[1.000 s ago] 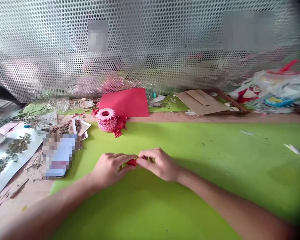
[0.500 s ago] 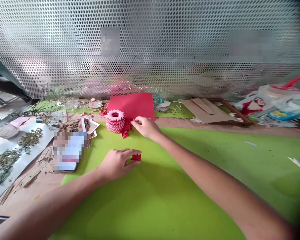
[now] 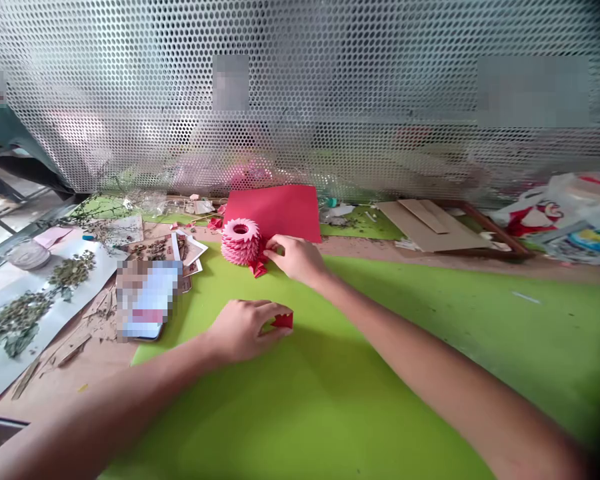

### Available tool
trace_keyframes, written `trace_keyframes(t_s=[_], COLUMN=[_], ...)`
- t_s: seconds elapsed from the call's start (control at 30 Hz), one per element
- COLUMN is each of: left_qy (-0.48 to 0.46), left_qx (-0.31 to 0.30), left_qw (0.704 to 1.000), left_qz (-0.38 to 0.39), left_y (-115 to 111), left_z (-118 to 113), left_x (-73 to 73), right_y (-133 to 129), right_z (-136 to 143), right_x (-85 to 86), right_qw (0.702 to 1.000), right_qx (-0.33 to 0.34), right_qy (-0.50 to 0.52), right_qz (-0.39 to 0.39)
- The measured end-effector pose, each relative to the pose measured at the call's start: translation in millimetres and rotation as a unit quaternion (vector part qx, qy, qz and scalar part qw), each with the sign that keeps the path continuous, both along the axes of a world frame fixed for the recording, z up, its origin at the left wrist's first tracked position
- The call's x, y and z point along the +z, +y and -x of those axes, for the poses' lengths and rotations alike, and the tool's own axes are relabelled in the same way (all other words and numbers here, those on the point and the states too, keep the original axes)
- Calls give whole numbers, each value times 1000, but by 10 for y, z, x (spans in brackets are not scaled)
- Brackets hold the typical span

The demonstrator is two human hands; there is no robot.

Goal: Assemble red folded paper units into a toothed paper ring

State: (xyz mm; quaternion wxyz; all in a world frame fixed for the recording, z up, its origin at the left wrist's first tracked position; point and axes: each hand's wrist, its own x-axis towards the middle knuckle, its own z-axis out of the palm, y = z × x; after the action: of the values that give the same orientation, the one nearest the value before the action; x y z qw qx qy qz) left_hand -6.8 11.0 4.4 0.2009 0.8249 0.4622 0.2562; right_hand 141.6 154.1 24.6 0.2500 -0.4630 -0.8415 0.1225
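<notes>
Between the thumb and fingers of my left hand (image 3: 243, 330) is a small red folded paper strip (image 3: 283, 321) with a jagged edge, held just above the green sheet (image 3: 330, 400). Farther forward, my right hand (image 3: 296, 259) has its thumb and fingertips pinched at a small pile of red folded paper pieces (image 3: 258, 268); the fingers partly cover the piece they touch. Directly left of that pile stands a round, hollow pink stack (image 3: 241, 248) of interlocked folded paper with a pointed rim. A flat red sheet of paper (image 3: 280, 207) lies behind the stack.
At left are a phone (image 3: 153, 300), white paper (image 3: 10, 360) bearing dried plants, and a round clear container (image 3: 27, 255). Cardboard (image 3: 430, 230) and plastic bags (image 3: 570, 213) lie at back right. A perforated metal panel (image 3: 305, 87) borders the back; a person (image 3: 15, 133) sits beyond it.
The view has turned slightly left, so things sit farther right. My right hand remains at the red pile, its fingers a little more curled. My left hand keeps holding the red strip.
</notes>
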Motion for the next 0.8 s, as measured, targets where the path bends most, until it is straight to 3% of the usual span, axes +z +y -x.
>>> trace_keyframes(t_s=[0.23,0.4,0.57,0.8], left_qy=[2,-24,-119,-199], left_qx=[2,2,23,45], left_qw=[1000,1000,992,975], left_qz=[0,-1,47,84], left_y=[0,-10,-43,-27], left_z=[2,1,-12,5], left_x=[-6,-8,83,134], right_y=[-13,-207,-612,-1008], right_z=[-252,-515,-690,-662], right_x=[60,56,123,194], right_qw=[994,976,917,841], right_qx=[-2,11,24,53], right_qy=[109,197,297,373], right_qz=[25,95,266,390])
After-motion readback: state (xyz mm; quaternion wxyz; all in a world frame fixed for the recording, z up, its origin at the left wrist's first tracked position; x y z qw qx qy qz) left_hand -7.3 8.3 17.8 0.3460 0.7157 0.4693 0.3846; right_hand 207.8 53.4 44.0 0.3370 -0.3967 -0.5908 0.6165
